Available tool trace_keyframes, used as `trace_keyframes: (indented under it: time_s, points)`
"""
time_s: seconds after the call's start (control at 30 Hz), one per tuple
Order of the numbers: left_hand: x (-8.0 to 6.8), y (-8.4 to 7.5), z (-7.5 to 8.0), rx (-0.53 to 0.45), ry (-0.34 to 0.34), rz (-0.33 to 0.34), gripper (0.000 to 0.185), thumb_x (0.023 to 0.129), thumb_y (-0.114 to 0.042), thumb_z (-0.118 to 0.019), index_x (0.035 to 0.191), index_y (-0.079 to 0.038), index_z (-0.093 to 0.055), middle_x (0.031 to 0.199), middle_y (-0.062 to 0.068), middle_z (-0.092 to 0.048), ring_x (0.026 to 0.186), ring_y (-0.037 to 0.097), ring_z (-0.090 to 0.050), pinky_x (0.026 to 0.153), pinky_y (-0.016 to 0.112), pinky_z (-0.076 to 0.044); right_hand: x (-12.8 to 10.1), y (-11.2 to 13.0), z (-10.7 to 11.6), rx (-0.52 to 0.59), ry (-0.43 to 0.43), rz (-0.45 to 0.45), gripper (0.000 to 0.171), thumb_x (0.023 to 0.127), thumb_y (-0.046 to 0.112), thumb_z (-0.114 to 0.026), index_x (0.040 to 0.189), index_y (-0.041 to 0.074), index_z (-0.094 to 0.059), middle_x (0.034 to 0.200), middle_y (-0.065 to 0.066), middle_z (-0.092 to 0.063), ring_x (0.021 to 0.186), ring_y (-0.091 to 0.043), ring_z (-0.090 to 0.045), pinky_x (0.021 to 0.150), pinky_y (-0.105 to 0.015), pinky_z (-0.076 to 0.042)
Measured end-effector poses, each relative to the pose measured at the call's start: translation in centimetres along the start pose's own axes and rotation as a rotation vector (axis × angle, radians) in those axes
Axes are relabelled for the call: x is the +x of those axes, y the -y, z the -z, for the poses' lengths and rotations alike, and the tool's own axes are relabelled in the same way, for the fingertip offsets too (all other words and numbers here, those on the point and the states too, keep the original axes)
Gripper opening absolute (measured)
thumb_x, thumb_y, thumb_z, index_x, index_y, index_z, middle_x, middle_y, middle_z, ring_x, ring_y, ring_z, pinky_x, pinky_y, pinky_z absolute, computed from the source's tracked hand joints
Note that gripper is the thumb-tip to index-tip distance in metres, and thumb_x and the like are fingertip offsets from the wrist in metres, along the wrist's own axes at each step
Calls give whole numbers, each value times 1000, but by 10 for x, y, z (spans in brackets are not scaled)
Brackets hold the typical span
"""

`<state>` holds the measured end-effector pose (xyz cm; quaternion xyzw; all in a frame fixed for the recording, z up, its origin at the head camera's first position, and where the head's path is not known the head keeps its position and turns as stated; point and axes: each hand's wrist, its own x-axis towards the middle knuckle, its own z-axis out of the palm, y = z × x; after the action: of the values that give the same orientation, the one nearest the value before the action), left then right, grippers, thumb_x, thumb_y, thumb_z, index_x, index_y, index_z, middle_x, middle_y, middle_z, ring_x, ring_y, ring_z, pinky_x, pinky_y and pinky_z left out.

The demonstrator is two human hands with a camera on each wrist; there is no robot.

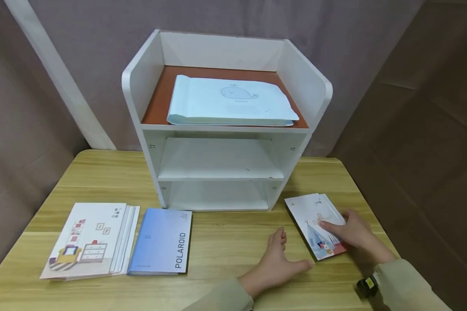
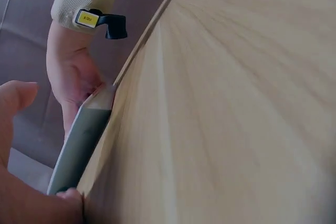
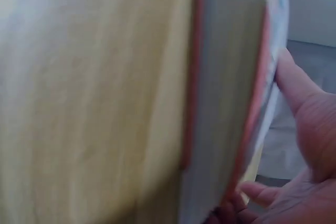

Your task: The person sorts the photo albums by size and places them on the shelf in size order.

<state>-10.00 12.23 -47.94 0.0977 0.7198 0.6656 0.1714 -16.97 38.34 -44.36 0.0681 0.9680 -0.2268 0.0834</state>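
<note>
Booklet: your small illustrated booklet (image 1: 320, 224) lies flat on the wooden table (image 1: 225, 242), at its right side, just in front of the right foot of the white shelf unit (image 1: 225, 129); it is not lifted yet.
Right hand: your right hand (image 1: 354, 233) lies on the booklet's right edge, fingers bent over the cover; the right wrist view is blurred, yet shows fingers curling round the booklet (image 3: 231, 103) at its edge, so you seem to be gripping it.
Left hand: your left hand (image 1: 276, 263) rests flat on the table just left of the booklet, fingers straight and relaxed, thumb reaching to the booklet's near corner; it grips nothing.
Done so far: 1 pale blue folder with a whale (image 1: 231, 101) already lies on the top shelf; the 2 lower shelves hold nothing.
Left to do: judging by the layout, the booklet, the blue POLAROID book (image 1: 161, 242) and the stack of illustrated booklets (image 1: 91, 239) at the table's left remain unshelved; the work looks early.
</note>
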Motion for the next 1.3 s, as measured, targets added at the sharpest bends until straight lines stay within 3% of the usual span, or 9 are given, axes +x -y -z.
trace_keyframes:
  time_s: [0.17, 0.37, 0.73, 1.0, 1.13, 1.3]
  points:
    - [9, 4, -7, -60, 67, -33, 90, 80, -22, -81, 150, -7, -27, 137, 3, -45, 125, 15, -46, 102, 23, -40, -4, 9, 3, -15, 101, -71, 115, 72, 69, -71, 128, -22, -30, 111, -40, -44, 98, -47, -46, 76, -52, -47]
    - [15, 5, -8, -62, 86, -79, 83, 81, -8, -79, 147, -9, -30, 131, 5, -50, 120, 15, -51, 98, 22, -43, -9, 15, 1, 55, 171, -114, 122, 69, 70, -73, 132, -20, -20, 114, -42, -34, 100, -47, -39, 78, -49, -45]
    - [17, 2, -7, -97, 78, 17, 81, 81, -3, -77, 146, -6, -28, 129, 6, -51, 122, 20, -51, 99, 23, -43, -8, 11, -4, 80, 161, -119, 119, 72, 69, -72, 130, -21, -20, 110, -41, -39, 93, -40, -45, 69, -38, -47]
    - [15, -1, -4, -147, 75, 21, 79, 80, 5, -74, 144, -4, -29, 125, 7, -51, 122, 23, -51, 100, 28, -43, -20, 13, -1, 280, 155, -74, 75, 84, 54, -70, 116, -10, -47, 87, -13, -61, 67, -21, -61, 53, -35, -52]
    - [14, -2, 0, -168, 56, 34, 75, 79, 6, -73, 140, -2, -31, 122, 8, -51, 117, 24, -53, 97, 30, -46, -29, 23, 3, 339, 118, -14, 71, 85, 52, -69, 117, -7, -46, 87, -12, -61, 66, -22, -62, 53, -34, -52]
    - [7, -9, 3, -307, 34, 99, 58, 78, 8, -70, 128, 0, -41, 106, 9, -56, 97, 19, -62, 82, 29, -54, -43, 33, 7, 459, 121, -29, 70, 86, 47, -70, 119, -7, -42, 90, -15, -62, 68, -25, -66, 55, -37, -55]
